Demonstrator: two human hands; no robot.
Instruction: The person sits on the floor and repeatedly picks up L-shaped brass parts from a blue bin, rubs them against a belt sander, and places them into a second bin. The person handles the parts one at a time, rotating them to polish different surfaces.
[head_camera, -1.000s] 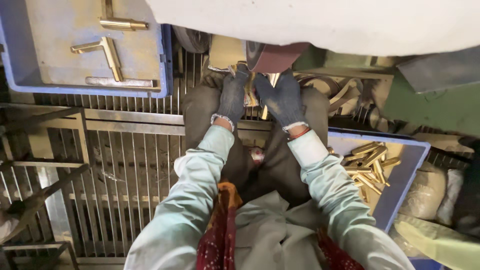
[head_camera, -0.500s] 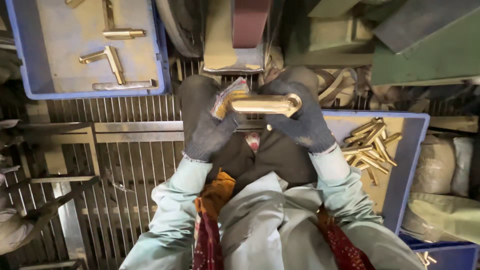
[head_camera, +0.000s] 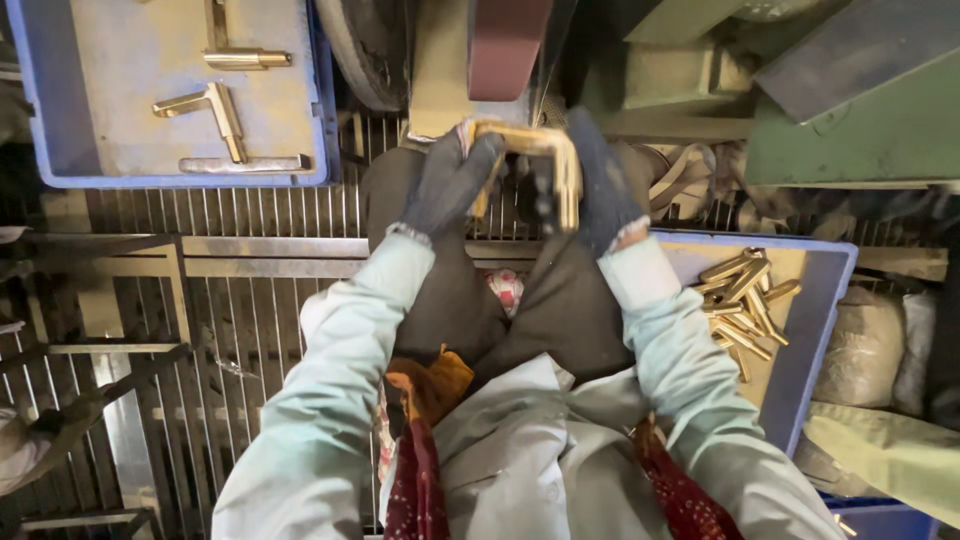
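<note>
Gloved hands (head_camera: 455, 180) (head_camera: 600, 185) grip bent, shiny brass handle (head_camera: 545, 150).

Pale sacks (head_camera: 885, 345) at right edge beside blue tray, possibly plastic-wrapped, no labels, signs, screens visible

Angled brass handle (head_camera: 545, 150), gripped at both ends.

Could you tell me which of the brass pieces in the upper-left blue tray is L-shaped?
The middle one: the L-shaped brass piece in the blue tray. The short brass bar above it and the greyer flat bar below are straight.
</note>
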